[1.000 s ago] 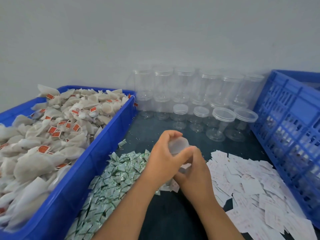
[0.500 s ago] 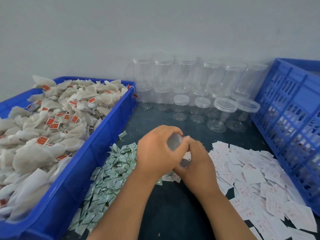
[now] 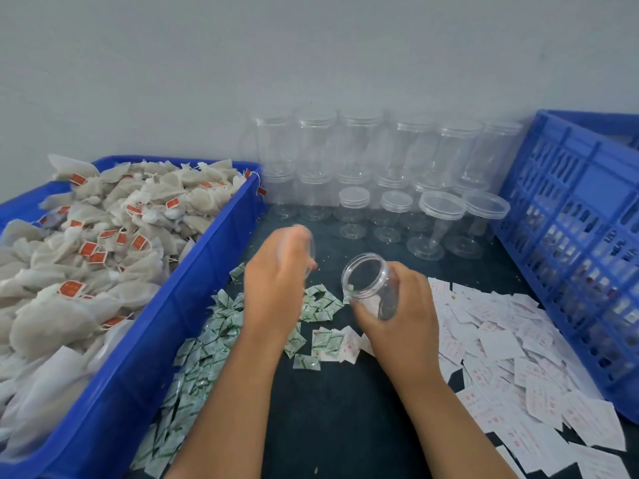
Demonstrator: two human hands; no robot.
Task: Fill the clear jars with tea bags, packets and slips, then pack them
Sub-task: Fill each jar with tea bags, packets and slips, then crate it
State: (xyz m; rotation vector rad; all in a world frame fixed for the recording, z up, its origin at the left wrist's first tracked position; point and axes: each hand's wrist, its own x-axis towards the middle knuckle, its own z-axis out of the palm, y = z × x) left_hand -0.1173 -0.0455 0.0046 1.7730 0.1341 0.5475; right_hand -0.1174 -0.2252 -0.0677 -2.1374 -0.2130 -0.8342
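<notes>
Right hand [image 3: 397,305] grips small clear plastic jar [image 3: 366,281], mouth open, tilted, above centre of dark table [image 3: 328,409]. Left hand [image 3: 276,285] clasps clear round lid [image 3: 304,247], blurred, just left of jar. Risk: smooth jar slips from one-handed hold; lid dropped among green-white packets [image 3: 207,347].

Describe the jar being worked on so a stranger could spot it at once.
Between the blue tea-bag bin and the blue crate, before the rows of lidded clear jars, the right hand grips one jar. It alone is tilted and lidless.

Print on slips [image 3: 539,344], packets [image 3: 207,354] and tea-bag tags [image 3: 88,248] is too blurred to read.
</notes>
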